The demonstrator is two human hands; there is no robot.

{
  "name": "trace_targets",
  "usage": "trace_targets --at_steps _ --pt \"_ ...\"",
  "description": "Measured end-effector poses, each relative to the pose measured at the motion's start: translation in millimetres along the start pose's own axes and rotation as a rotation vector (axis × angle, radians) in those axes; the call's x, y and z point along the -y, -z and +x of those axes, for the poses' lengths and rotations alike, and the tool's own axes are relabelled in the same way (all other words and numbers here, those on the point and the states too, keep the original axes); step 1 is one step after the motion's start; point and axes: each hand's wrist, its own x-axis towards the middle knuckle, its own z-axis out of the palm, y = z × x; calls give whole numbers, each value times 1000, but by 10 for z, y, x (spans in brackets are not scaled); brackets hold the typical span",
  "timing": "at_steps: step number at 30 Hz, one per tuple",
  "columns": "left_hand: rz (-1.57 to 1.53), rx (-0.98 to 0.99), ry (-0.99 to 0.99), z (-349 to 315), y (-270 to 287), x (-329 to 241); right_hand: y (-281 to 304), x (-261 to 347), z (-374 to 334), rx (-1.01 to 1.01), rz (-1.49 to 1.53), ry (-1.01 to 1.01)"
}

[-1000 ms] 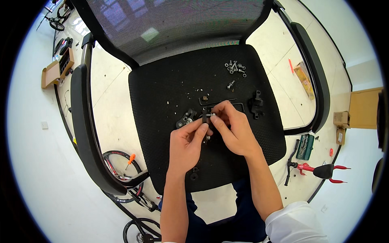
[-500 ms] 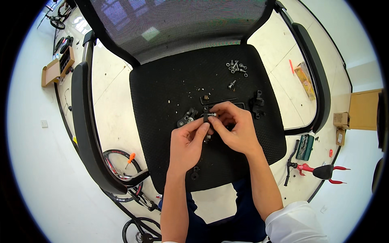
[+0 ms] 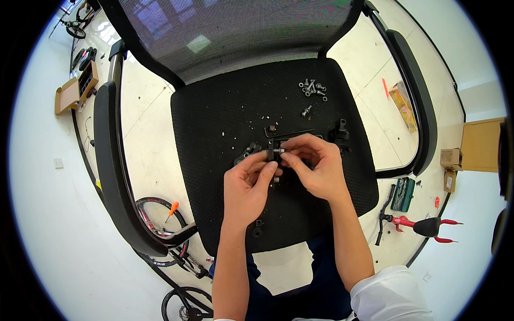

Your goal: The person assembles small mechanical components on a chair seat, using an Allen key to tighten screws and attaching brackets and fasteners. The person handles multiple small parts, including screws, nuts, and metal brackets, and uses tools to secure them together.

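Note:
Above the middle of a black chair seat, my left hand pinches a small black metal bracket between thumb and fingers. My right hand grips a silver bolt by its end, at the bracket's right side. How deep the bolt sits in it, I cannot tell. Beside my left fingers lies a black caliper-like part, partly covered. Just beyond the hands is a black hex key. Another black metal part rests right of my right hand.
Several bolts are heaped at the seat's far right, one loose bolt nearer. A small black piece lies near the front edge. Armrests flank the seat. On the floor are a bicycle wheel and a green toolbox.
My right hand has shifted slightly to the right, and the bolt and bracket have turned a little. My left hand has hardly moved.

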Motion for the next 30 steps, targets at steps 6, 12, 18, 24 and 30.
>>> trace_targets --at_steps 6,12,18,24,30 --pt "20 -33 -5 -6 -21 -42 -37 -40 7 -14 -112 -32" --pt "0 -21 -41 5 -29 -3 -27 4 7 1 -263 -20" --pt "8 -25 7 -2 -24 -47 -57 113 -17 21 -224 52" --pt "36 -24 -10 -13 -20 -42 3 90 23 151 -351 -87" --pt "14 -45 26 -21 -67 -28 -106 81 -24 13 -198 11"
